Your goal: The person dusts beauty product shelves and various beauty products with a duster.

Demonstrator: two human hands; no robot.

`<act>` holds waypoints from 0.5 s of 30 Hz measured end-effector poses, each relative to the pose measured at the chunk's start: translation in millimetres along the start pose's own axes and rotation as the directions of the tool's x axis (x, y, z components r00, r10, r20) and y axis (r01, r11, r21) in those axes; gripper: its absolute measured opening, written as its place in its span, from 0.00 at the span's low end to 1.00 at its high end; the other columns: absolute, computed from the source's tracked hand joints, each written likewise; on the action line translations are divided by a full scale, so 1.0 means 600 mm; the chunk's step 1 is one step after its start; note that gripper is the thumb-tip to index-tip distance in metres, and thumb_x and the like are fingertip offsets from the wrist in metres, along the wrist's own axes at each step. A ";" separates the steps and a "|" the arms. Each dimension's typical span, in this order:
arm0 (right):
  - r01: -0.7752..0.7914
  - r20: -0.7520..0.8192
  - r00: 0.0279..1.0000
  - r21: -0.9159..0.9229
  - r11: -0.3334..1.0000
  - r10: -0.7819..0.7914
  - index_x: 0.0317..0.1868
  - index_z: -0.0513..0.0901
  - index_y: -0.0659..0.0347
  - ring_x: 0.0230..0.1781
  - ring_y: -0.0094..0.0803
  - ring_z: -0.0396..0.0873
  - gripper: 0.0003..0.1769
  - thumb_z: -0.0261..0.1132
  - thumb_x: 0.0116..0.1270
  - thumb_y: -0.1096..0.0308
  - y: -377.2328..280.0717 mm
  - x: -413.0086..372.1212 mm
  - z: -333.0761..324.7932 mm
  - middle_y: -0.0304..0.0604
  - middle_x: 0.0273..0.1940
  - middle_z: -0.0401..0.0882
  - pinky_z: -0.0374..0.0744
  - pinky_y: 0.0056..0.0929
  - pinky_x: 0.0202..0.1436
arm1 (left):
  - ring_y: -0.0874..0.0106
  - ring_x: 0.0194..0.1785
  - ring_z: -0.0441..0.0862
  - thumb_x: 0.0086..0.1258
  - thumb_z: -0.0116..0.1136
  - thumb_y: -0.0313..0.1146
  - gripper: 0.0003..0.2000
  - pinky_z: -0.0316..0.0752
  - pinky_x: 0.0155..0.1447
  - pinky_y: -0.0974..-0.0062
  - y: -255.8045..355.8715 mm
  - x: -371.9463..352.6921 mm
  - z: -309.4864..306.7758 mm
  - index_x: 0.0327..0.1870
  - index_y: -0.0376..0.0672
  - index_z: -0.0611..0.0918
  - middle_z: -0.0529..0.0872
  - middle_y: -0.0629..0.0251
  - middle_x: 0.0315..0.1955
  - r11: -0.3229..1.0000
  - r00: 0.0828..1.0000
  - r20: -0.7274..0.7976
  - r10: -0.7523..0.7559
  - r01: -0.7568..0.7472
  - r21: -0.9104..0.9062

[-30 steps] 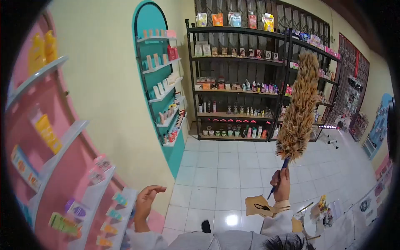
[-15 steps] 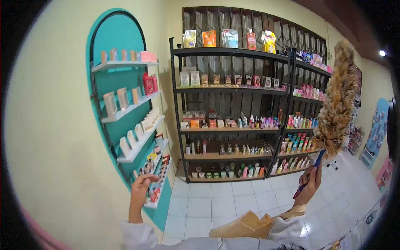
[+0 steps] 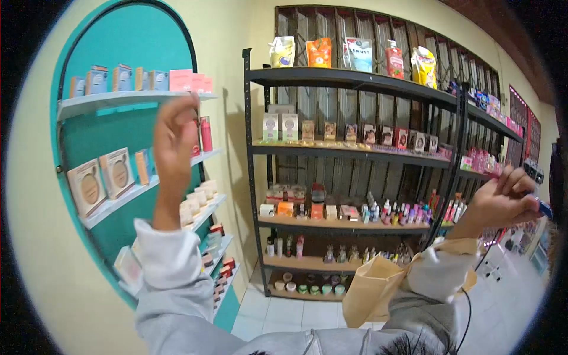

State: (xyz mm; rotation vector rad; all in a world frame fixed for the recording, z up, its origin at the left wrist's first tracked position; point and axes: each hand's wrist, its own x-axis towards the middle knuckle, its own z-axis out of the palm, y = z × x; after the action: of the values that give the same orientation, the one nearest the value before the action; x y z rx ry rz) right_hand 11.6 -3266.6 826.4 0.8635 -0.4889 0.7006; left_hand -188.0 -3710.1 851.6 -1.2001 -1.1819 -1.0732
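Note:
My left hand is raised before the teal wall shelf, near the pink boxes on its top board. Its fingers are loosely bent, with a gap to the thumb and nothing visible between them; the hand is somewhat blurred. Over at the far right, my right hand is closed round the handle of a feather duster. Only bits of the handle show; its feathered head is not clearly seen at the dark edge. Small blue-and-tan boxes and compact powder boxes stand on the teal unit's boards.
A black metal rack along the window holds pouches, boxes, bottles and jars. A tan paper or cloth piece hangs by my right sleeve. White floor tiles lie below. A dark cable runs beside my right arm.
The view has come closer to the teal shelf. My left hand has risen from the lower boards to the top one. My right hand has swung outward, taking the duster's head out of clear view.

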 end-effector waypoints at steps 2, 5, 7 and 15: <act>0.117 0.181 0.975 0.067 0.991 -0.127 0.25 0.69 0.57 0.18 0.23 0.48 0.23 0.56 0.72 0.49 0.093 0.026 0.005 0.34 0.20 0.57 0.50 0.23 0.21 | 0.69 0.57 0.75 0.67 0.50 0.25 0.16 0.65 0.64 0.72 -0.033 0.081 0.028 0.57 0.39 0.74 0.78 0.60 0.53 0.968 0.962 -0.148 0.230 -0.209 0.142; -0.013 0.066 0.998 0.031 0.999 0.010 0.29 0.72 0.57 0.19 0.23 0.59 0.14 0.61 0.70 0.60 0.237 0.020 0.065 0.34 0.21 0.64 0.61 0.23 0.21 | 0.64 0.52 0.78 0.66 0.52 0.24 0.13 0.69 0.58 0.71 -0.113 0.203 0.050 0.52 0.38 0.78 0.81 0.59 0.49 0.664 0.721 -0.120 0.682 -0.542 0.515; -0.067 0.106 0.992 -0.033 0.997 0.070 0.34 0.76 0.58 0.21 0.21 0.65 0.09 0.61 0.70 0.62 0.329 0.007 0.107 0.33 0.23 0.68 0.67 0.22 0.24 | 0.57 0.50 0.78 0.63 0.48 0.23 0.12 0.68 0.59 0.55 -0.142 0.281 0.095 0.47 0.42 0.77 0.80 0.53 0.45 0.394 0.551 0.083 0.830 -0.686 0.612; -0.021 0.467 0.837 -0.494 0.869 0.286 0.55 0.79 0.59 0.26 0.12 0.64 0.16 0.60 0.72 0.61 0.590 -0.146 0.148 0.28 0.29 0.73 0.63 0.15 0.28 | 0.61 0.49 0.79 0.64 0.55 0.33 0.14 0.71 0.57 0.63 -0.406 0.360 0.197 0.49 0.40 0.77 0.82 0.53 0.44 0.820 0.998 0.052 0.020 -0.047 0.570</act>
State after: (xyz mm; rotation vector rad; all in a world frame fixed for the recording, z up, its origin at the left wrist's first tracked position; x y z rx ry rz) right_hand -315.1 -3209.2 1002.7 0.5389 -1.1947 0.4486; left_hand -418.6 -3609.0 1089.9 -0.7646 -1.3840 -0.5905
